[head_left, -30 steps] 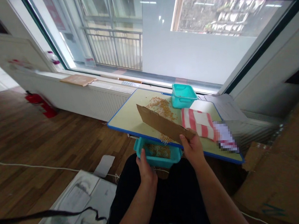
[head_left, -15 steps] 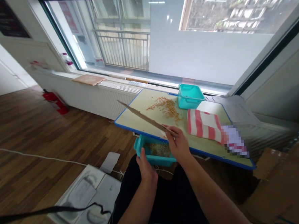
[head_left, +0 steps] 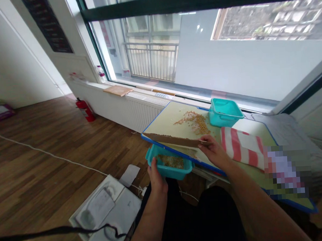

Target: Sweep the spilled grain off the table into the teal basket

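My left hand (head_left: 156, 175) grips the near rim of a teal tub (head_left: 169, 166) holding yellowish grains, kept just below the front edge of the blue-rimmed table (head_left: 161, 121). My right hand (head_left: 214, 150) pinches one end of a brown cardboard strip (head_left: 173, 139), which lies almost flat over the table's front edge above the tub. A loose heap of the same grains (head_left: 195, 119) lies further back on the tabletop.
A second teal tub (head_left: 224, 112) stands at the table's back by the window. A red-and-white striped cloth (head_left: 240, 146) lies right of my hand. On the wooden floor are white boxes (head_left: 109, 212), a cable and a red fire extinguisher (head_left: 84, 108).
The cardboard has tipped from standing on edge, pushing grains toward the tub, to lying nearly flat at the table edge. My view has swung left and up.
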Action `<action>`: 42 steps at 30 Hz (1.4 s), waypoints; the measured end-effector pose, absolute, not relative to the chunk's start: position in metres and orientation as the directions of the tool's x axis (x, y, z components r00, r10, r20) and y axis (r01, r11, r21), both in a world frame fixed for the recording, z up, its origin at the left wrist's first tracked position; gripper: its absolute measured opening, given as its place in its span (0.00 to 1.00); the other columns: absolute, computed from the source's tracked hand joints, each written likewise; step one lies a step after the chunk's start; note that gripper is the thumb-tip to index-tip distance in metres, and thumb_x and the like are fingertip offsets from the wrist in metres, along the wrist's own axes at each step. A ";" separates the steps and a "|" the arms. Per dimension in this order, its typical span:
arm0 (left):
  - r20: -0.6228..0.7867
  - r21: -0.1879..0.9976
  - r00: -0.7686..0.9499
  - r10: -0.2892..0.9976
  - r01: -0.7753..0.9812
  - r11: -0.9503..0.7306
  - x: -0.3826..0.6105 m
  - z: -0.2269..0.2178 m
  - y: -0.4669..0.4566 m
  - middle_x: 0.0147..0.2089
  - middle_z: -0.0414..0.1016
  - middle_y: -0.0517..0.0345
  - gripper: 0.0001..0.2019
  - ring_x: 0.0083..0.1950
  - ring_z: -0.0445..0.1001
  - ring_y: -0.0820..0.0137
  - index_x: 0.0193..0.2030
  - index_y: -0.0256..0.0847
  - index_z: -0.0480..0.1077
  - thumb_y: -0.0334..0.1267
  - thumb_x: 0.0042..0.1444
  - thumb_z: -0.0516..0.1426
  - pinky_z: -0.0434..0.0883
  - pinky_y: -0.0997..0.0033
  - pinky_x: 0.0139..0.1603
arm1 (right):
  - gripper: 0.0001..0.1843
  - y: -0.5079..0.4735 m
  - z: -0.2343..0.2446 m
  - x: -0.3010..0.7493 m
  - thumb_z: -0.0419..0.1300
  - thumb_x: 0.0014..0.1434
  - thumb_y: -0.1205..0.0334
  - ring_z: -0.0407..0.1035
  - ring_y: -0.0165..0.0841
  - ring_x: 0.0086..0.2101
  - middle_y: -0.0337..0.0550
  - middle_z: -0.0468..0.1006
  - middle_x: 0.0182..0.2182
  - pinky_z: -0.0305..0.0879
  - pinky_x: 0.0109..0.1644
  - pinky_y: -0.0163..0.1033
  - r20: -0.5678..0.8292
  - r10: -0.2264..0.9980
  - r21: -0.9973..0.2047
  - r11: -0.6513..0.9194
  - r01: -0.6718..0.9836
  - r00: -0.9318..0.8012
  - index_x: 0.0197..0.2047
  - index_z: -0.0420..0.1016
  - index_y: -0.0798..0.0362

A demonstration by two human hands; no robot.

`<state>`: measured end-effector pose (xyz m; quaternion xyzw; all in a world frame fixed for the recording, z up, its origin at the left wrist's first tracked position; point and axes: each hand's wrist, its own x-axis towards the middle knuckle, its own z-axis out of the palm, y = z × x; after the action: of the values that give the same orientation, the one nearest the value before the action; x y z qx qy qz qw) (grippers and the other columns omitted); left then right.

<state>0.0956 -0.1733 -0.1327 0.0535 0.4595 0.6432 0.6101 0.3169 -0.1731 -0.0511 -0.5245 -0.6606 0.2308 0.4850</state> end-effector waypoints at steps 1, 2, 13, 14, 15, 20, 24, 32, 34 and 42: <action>-0.504 0.650 -0.237 0.830 -0.737 0.184 0.096 -0.132 -0.175 0.51 0.75 0.48 0.23 0.49 0.77 0.59 0.53 0.44 0.70 0.52 0.53 0.61 0.74 0.57 0.47 | 0.11 -0.181 -0.050 0.321 0.59 0.59 0.52 0.66 0.30 0.28 0.34 0.70 0.27 0.65 0.31 0.36 0.391 0.919 -0.824 0.331 0.460 0.040 0.40 0.65 0.48; -0.522 0.642 -0.225 0.823 -0.738 0.206 0.097 -0.131 -0.177 0.51 0.75 0.49 0.23 0.50 0.77 0.59 0.54 0.45 0.69 0.52 0.54 0.61 0.74 0.57 0.48 | 0.12 -0.190 -0.049 0.325 0.59 0.59 0.52 0.67 0.30 0.28 0.34 0.71 0.28 0.65 0.31 0.36 0.385 0.921 -0.831 0.318 0.456 0.061 0.41 0.65 0.48; -0.585 0.638 -0.184 0.790 -0.706 0.308 0.142 -0.116 -0.227 0.54 0.72 0.49 0.28 0.53 0.74 0.58 0.58 0.45 0.64 0.51 0.53 0.62 0.73 0.56 0.51 | 0.14 -0.279 -0.056 0.322 0.55 0.61 0.50 0.75 0.41 0.36 0.48 0.79 0.37 0.71 0.39 0.45 0.618 0.673 -0.598 0.066 0.799 0.407 0.46 0.69 0.50; -0.593 0.631 -0.171 0.787 -0.706 0.322 0.147 -0.115 -0.229 0.54 0.72 0.48 0.28 0.54 0.74 0.58 0.58 0.45 0.64 0.51 0.52 0.62 0.73 0.55 0.51 | 0.13 -0.282 -0.057 0.319 0.54 0.62 0.51 0.75 0.41 0.35 0.47 0.79 0.36 0.72 0.38 0.45 0.606 0.692 -0.596 0.068 0.800 0.392 0.45 0.69 0.49; -0.598 0.629 -0.165 0.784 -0.703 0.331 0.152 -0.114 -0.229 0.55 0.72 0.48 0.29 0.54 0.74 0.58 0.58 0.46 0.64 0.51 0.52 0.63 0.73 0.56 0.52 | 0.12 -0.284 -0.057 0.315 0.54 0.62 0.51 0.75 0.40 0.35 0.47 0.79 0.36 0.72 0.37 0.44 0.594 0.713 -0.595 0.075 0.800 0.374 0.45 0.69 0.49; -0.633 0.631 -0.197 0.749 -0.691 0.351 0.166 -0.113 -0.224 0.54 0.72 0.48 0.35 0.54 0.74 0.57 0.62 0.47 0.61 0.53 0.49 0.64 0.74 0.56 0.51 | 0.08 -0.306 -0.052 0.304 0.54 0.63 0.54 0.77 0.39 0.32 0.45 0.81 0.35 0.74 0.33 0.42 0.604 0.746 -0.552 0.138 0.822 0.280 0.43 0.70 0.47; -0.634 0.622 -0.198 0.748 -0.705 0.340 0.167 -0.116 -0.218 0.54 0.73 0.48 0.35 0.54 0.75 0.56 0.62 0.46 0.60 0.52 0.49 0.64 0.74 0.56 0.50 | 0.06 -0.330 -0.052 0.298 0.56 0.63 0.58 0.78 0.38 0.30 0.42 0.82 0.35 0.74 0.32 0.41 0.641 0.725 -0.533 0.184 0.826 0.252 0.44 0.68 0.44; -0.600 0.633 -0.207 0.773 -0.714 0.300 0.150 -0.119 -0.220 0.55 0.72 0.47 0.31 0.55 0.74 0.58 0.60 0.45 0.62 0.51 0.51 0.64 0.73 0.56 0.52 | 0.07 -0.286 -0.052 0.294 0.54 0.64 0.59 0.77 0.41 0.46 0.49 0.81 0.48 0.75 0.47 0.48 0.579 0.778 -0.649 0.261 0.715 0.242 0.46 0.66 0.46; -0.583 0.646 -0.224 0.781 -0.711 0.278 0.143 -0.119 -0.219 0.54 0.73 0.48 0.29 0.54 0.74 0.59 0.59 0.45 0.63 0.50 0.52 0.63 0.73 0.56 0.53 | 0.06 -0.260 -0.051 0.290 0.54 0.64 0.58 0.77 0.40 0.46 0.48 0.81 0.48 0.75 0.47 0.48 0.567 0.805 -0.643 0.300 0.704 0.175 0.45 0.66 0.46; -0.576 0.631 -0.232 0.784 -0.736 0.246 0.123 -0.116 -0.210 0.55 0.73 0.48 0.29 0.53 0.74 0.59 0.59 0.44 0.63 0.49 0.52 0.63 0.73 0.57 0.52 | 0.07 -0.271 -0.057 0.297 0.55 0.63 0.62 0.79 0.38 0.41 0.46 0.82 0.47 0.76 0.41 0.44 0.501 0.865 -0.655 0.370 0.659 0.012 0.45 0.64 0.45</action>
<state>0.1230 -0.2099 -0.1160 0.0249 0.4893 0.6135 0.6194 0.2972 -0.2706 -0.0573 -0.5493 -0.6937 0.1142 0.4517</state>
